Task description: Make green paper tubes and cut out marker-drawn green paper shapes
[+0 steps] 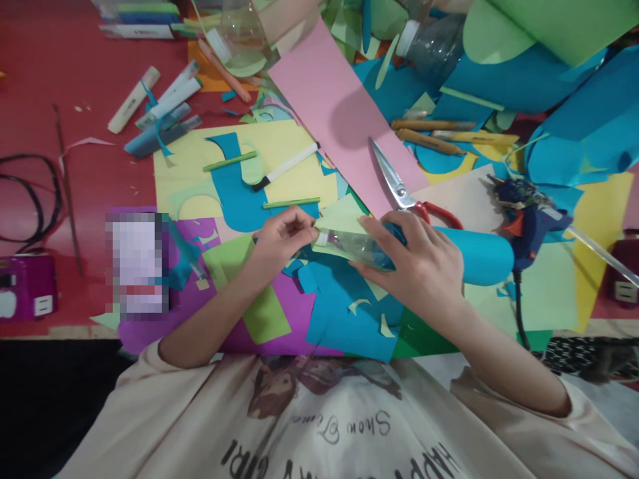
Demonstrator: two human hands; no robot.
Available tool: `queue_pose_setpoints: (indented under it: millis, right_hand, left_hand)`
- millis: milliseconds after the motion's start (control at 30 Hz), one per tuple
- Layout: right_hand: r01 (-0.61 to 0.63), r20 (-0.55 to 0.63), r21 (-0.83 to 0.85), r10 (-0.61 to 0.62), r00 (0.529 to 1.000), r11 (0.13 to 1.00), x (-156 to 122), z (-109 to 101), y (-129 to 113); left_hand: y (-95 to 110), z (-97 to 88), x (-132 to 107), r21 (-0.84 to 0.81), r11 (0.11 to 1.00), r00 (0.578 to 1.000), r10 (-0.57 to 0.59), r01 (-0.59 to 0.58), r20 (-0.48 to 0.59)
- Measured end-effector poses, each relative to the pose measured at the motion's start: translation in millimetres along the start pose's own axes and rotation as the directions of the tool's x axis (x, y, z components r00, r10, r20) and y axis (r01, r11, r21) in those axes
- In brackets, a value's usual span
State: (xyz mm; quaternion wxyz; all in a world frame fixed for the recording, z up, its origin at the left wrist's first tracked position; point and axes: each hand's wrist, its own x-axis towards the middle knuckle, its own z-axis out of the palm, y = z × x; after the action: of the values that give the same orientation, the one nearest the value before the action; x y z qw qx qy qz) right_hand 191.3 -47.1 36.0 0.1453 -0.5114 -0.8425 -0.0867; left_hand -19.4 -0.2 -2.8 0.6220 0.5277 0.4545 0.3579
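A clear plastic bottle (349, 246) lies on its side over the paper scraps, its white cap (323, 237) toward the left. Blue paper (486, 256) wraps its wider end on the right. My right hand (422, 256) is closed around the bottle where the blue paper begins. At the cap end, my left hand (287, 236) is closed in a pinch, fingertips right by the cap; what sits between them is too small to make out. Light green paper (344, 213) lies just behind the bottle neck. Red-handled scissors (399, 189) lie open beyond my right hand.
A blue glue gun (536, 229) with its cord lies at the right. Several markers (162, 100) and a phone (137, 263) are at the left. Pink paper (334, 100), brown pens (434, 136) and another bottle (434, 46) lie at the back.
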Motion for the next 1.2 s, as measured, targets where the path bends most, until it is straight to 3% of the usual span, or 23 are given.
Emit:
queue_pose_setpoints:
  millis: [200, 500, 767, 1000, 1200]
  right_hand:
    - [-0.009, 0.011, -0.017, 0.009, 1.0, 1.0, 0.6, -0.7, 0.7]
    - [-0.025, 0.009, -0.005, 0.025, 1.0, 1.0, 1.6, 0.4, 0.2]
    - [-0.019, -0.002, -0.01, 0.019, 1.0, 1.0, 1.3, 2.0, 0.0]
    - [-0.03, 0.001, -0.017, 0.03, 1.0, 0.999, 2.2, 1.7, -0.9]
    - [-0.037, -0.011, -0.002, 0.037, 0.999, 0.999, 2.1, 1.0, 1.8]
  left_hand:
    - [2.5, 5.2, -4.3, 0.212, 0.969, 0.989, 0.144, -0.131, -0.046]
    - [-1.4, 9.4, -8.7, 0.451, 0.851, 0.951, 0.309, -0.268, -0.018]
    - [-1.8, 10.2, -10.9, 0.588, 0.744, 0.929, 0.369, -0.317, 0.033]
    - [-1.3, 10.9, -9.9, 0.546, 0.781, 0.934, 0.356, -0.302, 0.007]
    - [2.4, 9.3, -6.6, 0.307, 0.938, 0.98, 0.189, -0.163, -0.057]
